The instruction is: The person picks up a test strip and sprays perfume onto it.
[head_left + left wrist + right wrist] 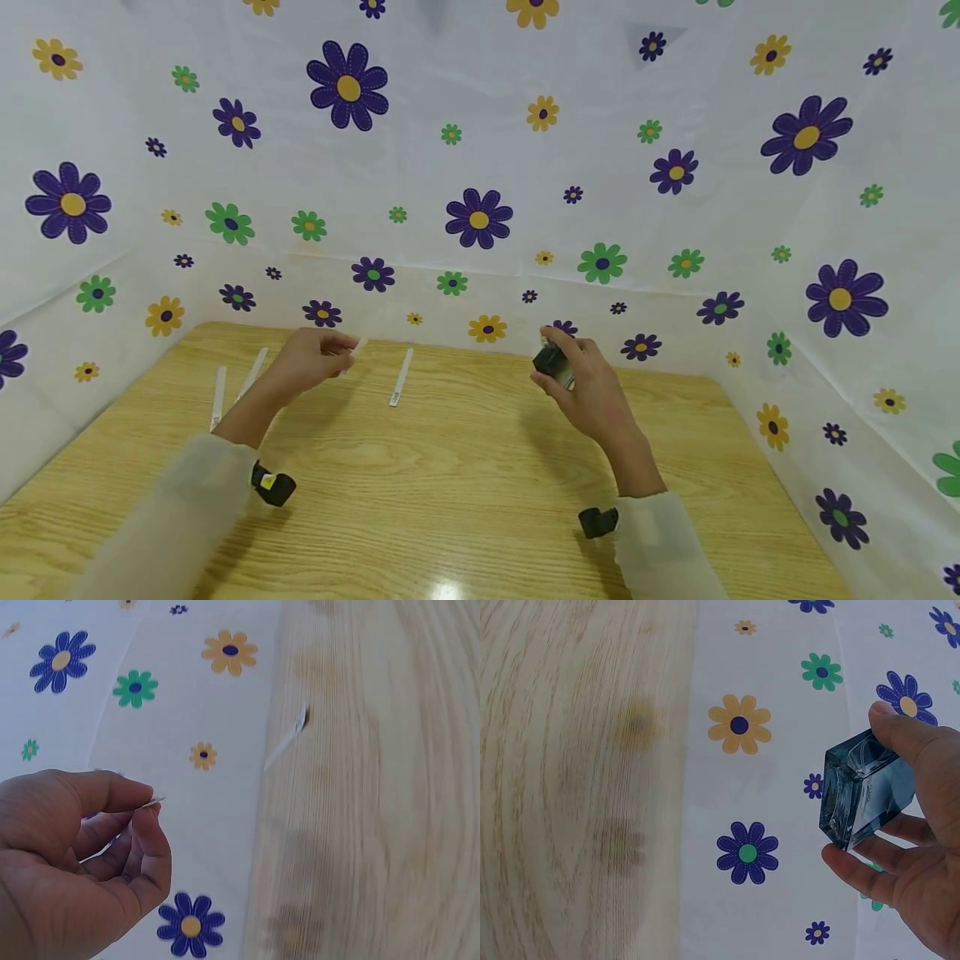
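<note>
My left hand (307, 363) is raised over the back left of the table, pinching a narrow white paper strip (357, 348) between thumb and fingertips. The left wrist view catches this strip (155, 802) almost edge-on. Over the back right, my right hand (597, 402) grips a glass perfume bottle (564, 374) with a dark block at one end. In the right wrist view the bottle (870, 787) looks blue-tinted and faceted, tilted, with thumb on top and fingers beneath.
A white strip (402, 377) with small print lies between the hands. Two more strips, one at the far left (218, 396) and one partly behind the left forearm (253, 372), lie on the wooden table (450, 475). Flower-patterned cloth (420, 175) walls the back and sides.
</note>
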A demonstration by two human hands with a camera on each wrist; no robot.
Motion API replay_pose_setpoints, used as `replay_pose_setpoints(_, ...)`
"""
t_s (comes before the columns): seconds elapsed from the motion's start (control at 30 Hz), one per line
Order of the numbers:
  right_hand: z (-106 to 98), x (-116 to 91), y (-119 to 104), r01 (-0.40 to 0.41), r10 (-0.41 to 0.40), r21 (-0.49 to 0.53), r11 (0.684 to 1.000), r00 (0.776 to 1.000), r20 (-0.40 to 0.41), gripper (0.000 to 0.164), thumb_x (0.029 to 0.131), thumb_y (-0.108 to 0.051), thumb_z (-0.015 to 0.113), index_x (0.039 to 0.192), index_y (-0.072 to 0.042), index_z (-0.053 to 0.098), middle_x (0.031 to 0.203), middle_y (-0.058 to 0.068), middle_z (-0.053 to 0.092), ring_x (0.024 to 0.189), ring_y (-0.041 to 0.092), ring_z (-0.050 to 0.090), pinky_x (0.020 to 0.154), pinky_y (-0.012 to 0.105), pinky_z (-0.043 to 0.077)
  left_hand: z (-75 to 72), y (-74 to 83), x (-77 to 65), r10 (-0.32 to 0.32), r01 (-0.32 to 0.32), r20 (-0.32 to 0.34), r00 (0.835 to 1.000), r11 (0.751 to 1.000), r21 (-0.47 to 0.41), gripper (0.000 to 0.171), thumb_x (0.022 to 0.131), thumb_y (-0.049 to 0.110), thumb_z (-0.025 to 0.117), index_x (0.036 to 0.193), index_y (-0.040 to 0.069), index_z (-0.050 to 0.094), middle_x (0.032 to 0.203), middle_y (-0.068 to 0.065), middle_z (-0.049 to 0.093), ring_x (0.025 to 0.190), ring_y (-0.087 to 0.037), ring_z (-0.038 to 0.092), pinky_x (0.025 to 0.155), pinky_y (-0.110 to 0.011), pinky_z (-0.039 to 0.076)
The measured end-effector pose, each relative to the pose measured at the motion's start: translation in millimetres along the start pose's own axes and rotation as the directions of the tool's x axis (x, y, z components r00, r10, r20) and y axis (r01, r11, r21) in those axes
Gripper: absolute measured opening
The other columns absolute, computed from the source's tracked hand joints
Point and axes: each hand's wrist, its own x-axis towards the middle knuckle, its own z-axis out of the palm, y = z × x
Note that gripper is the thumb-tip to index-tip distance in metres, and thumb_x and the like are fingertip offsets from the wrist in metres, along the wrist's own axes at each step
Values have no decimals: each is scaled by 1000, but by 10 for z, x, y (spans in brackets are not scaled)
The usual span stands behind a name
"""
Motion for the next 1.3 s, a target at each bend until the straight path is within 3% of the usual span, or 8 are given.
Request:
replay_pose_setpoints(0.27, 8, -3, -22, 8, -8, 6, 1000, 1000, -6, 66, 93, -29, 78, 151, -23, 46, 128, 25, 55, 107, 41, 64, 86, 55, 58, 305, 168, 66, 50, -49, 30, 998, 998, -41, 33, 99, 9, 65, 130, -3, 65, 110, -17, 69, 96, -36, 67, 84, -52, 57)
replay_pose_setpoints(0.53, -3, -3, -23, 3, -3, -3, 1000, 1000, -2, 66, 93, -30, 77, 151, -24, 46, 129, 25, 55, 108, 42, 64, 87, 56, 57, 633, 349, 71, 91, -84, 66, 994, 992, -97, 29, 99, 9, 66, 126, -2, 67, 113, -16, 68, 98, -27, 67, 85, -43, 59)
replay_pose_setpoints(0.83, 4, 10, -3, 14, -14, -9, 1000, 1000, 2, 66, 93, -30, 77, 151, -24, 46, 129, 25, 55, 109, 42, 63, 88, 56, 57, 962, 569, 75, 144, -125, 101, 984, 977, -176, 25, 97, 8, 69, 121, 2, 70, 107, -11, 68, 88, -23, 67, 83, -51, 58)
replay_pose_setpoints(1.07, 14, 4, -16, 21, -21, -11, 1000, 1000, -3, 66, 93, -30, 78, 151, -24, 46, 128, 25, 56, 107, 42, 64, 85, 56, 57, 1130, 722, 58, 188, -156, 128, 974, 962, -225, 21, 96, 6, 69, 117, 1, 72, 100, -9, 69, 87, -24, 68, 83, -53, 58)
replay_pose_setpoints(1.3, 26, 14, -28, 31, -31, -14, 999, 1000, -5, 66, 93, -30, 78, 151, -25, 46, 129, 26, 55, 109, 44, 64, 85, 58, 57, 1202, 814, -14, 194, -158, 165, 967, 965, -208, 21, 98, 10, 69, 118, 4, 72, 101, -6, 69, 88, -24, 67, 83, -53, 57)
